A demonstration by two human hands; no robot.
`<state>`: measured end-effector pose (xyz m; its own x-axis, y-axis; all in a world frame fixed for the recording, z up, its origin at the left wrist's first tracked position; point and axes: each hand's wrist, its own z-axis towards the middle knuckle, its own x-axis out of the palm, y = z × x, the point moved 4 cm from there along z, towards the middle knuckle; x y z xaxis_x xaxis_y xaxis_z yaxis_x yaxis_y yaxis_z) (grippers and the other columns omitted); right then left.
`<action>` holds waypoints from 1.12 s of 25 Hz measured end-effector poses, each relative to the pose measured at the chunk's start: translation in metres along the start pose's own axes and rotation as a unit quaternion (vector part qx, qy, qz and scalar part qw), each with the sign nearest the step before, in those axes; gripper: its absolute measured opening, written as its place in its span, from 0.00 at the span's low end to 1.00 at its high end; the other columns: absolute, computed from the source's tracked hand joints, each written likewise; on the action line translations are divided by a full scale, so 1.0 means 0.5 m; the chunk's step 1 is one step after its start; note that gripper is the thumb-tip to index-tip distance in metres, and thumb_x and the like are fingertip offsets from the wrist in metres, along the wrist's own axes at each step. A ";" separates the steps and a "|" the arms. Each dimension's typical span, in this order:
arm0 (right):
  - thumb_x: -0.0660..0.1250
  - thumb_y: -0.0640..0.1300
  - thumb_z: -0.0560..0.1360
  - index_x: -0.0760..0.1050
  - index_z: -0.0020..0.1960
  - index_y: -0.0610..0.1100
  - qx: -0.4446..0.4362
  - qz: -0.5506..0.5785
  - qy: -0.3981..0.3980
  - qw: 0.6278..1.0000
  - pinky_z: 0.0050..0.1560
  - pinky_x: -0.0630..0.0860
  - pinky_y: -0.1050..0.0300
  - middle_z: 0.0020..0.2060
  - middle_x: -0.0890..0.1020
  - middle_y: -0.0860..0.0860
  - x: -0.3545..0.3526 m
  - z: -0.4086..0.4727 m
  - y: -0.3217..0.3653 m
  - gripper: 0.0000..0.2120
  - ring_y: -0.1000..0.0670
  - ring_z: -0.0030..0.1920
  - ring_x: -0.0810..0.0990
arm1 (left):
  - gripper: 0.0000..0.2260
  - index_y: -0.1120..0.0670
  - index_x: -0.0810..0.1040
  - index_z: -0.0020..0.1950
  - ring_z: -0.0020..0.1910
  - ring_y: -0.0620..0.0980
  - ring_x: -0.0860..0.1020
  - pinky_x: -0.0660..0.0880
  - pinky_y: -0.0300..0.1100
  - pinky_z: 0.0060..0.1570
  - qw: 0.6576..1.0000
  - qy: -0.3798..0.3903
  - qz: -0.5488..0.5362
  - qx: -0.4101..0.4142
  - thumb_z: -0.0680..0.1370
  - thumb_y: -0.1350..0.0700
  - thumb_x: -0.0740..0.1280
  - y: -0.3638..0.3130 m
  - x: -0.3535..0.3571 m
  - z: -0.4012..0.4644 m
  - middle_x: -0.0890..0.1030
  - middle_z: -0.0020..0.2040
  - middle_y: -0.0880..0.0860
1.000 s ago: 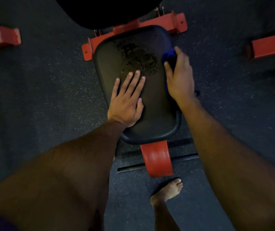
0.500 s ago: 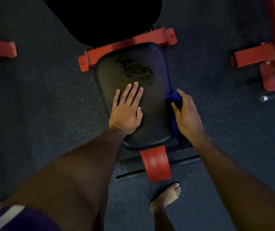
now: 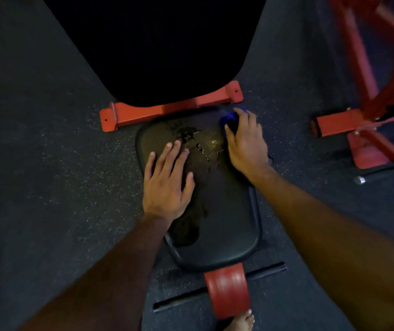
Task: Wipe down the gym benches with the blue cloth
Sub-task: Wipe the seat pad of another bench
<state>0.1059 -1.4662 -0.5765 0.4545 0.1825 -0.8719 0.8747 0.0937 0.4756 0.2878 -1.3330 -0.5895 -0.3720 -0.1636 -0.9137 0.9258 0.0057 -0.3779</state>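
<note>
The black padded bench seat (image 3: 224,225) lies below me, its far half cracked and worn. My left hand (image 3: 166,185) rests flat on the seat's left side with fingers spread. My right hand (image 3: 245,142) presses the blue cloth (image 3: 229,120) against the seat's far right corner; the hand covers most of the cloth. The dark backrest pad (image 3: 157,48) rises beyond the seat.
A red frame crossbar (image 3: 167,109) runs behind the seat and a red front post (image 3: 227,292) sticks out below it over a black floor bar (image 3: 220,287). More red equipment (image 3: 363,125) stands at right. My bare foot (image 3: 241,322) is on the speckled rubber floor.
My right hand has slid the cloth from the seat's near right edge up to its far right corner. My left hand stays flat on the seat. The view has tilted up.
</note>
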 end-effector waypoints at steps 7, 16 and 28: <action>0.59 0.57 0.80 0.74 0.58 0.48 0.019 0.024 0.082 0.996 0.51 0.75 0.49 0.48 0.77 0.50 -0.008 0.139 0.021 0.15 0.45 0.50 0.79 | 0.22 0.55 0.75 0.73 0.79 0.52 0.64 0.57 0.58 0.78 1.000 -0.020 -0.005 0.008 0.82 0.48 0.58 0.005 0.008 0.005 0.69 0.79 0.54; 0.54 0.57 0.83 0.69 0.68 0.44 0.044 0.030 0.041 0.998 0.55 0.71 0.51 0.60 0.78 0.42 -0.010 0.032 -0.043 0.21 0.41 0.59 0.78 | 0.21 0.56 0.77 0.71 0.78 0.53 0.66 0.57 0.58 0.78 0.999 -0.046 -0.020 0.009 0.81 0.49 0.60 0.008 0.002 0.004 0.71 0.77 0.54; 0.59 0.51 0.82 0.63 0.73 0.46 -0.103 -0.185 0.153 0.965 0.60 0.72 0.39 0.64 0.71 0.41 -0.103 0.029 0.050 0.21 0.37 0.59 0.71 | 0.28 0.58 0.67 0.78 0.79 0.55 0.64 0.51 0.54 0.80 0.961 0.106 0.085 0.239 0.83 0.43 0.53 0.027 -0.168 0.050 0.67 0.79 0.57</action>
<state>0.1065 -1.4874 -0.5213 0.0190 0.3768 -0.9261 0.9008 0.3955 0.1794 0.3335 -1.3440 -0.5141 -0.1712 0.0056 -0.9852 0.8805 -0.4479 -0.1556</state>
